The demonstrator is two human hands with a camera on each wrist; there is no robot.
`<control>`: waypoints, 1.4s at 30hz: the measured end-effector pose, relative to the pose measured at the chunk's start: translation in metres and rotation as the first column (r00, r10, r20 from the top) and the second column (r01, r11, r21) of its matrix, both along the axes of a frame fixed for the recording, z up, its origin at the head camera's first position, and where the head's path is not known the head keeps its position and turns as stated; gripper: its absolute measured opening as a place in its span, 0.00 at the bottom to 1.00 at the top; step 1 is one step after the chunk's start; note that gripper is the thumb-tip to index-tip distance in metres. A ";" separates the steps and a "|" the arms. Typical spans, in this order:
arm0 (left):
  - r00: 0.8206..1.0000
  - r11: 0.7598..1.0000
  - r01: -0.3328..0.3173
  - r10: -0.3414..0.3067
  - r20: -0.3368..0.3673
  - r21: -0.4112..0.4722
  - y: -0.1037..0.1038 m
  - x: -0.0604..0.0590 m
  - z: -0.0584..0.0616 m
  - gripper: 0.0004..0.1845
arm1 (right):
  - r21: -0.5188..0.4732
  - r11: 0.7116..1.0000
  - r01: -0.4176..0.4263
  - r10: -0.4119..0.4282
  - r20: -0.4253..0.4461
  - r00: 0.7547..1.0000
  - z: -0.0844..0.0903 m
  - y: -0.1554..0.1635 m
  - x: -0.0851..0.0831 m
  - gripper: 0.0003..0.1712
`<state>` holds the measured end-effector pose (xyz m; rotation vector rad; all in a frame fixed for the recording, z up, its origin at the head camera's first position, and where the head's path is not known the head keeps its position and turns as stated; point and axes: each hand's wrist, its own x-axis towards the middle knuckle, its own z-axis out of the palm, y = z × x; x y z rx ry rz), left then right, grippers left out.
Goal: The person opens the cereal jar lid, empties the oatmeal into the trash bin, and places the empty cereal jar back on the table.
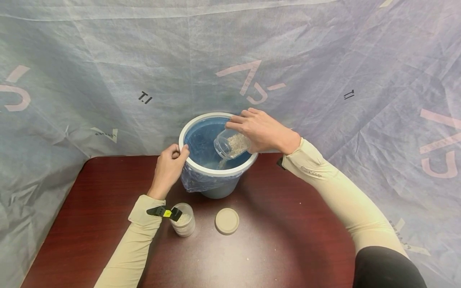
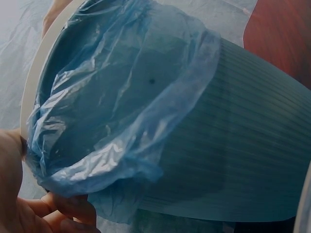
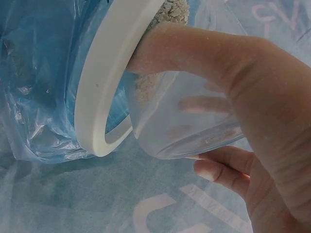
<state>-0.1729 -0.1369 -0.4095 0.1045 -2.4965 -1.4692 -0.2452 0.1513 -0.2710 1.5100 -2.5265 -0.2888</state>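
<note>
The clear jar [image 1: 235, 145] slants mouth left-downward over the bin [image 1: 219, 191], gripped by the right hand [image 1: 265, 131]; the left hand [image 1: 167, 167] pinches the rim [image 1: 216, 173].

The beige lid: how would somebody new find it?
On the dark red table, find the white-rimmed trash bin. In front, right of the upright jar, lies the lid. It is flat and solid beige, unlike the tall, see-through jar.
</note>
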 end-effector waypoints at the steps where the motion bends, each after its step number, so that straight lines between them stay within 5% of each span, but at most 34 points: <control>1: 1.000 1.000 0.000 0.000 0.001 0.000 0.000 0.000 0.000 0.21 | 0.002 1.000 0.001 -0.001 0.002 1.000 0.000 0.000 0.000 0.43; 42: 1.000 1.000 -0.003 0.003 0.002 -0.005 0.002 0.000 0.002 0.22 | 0.086 0.996 -0.023 0.025 -0.019 1.000 0.000 -0.007 -0.002 0.41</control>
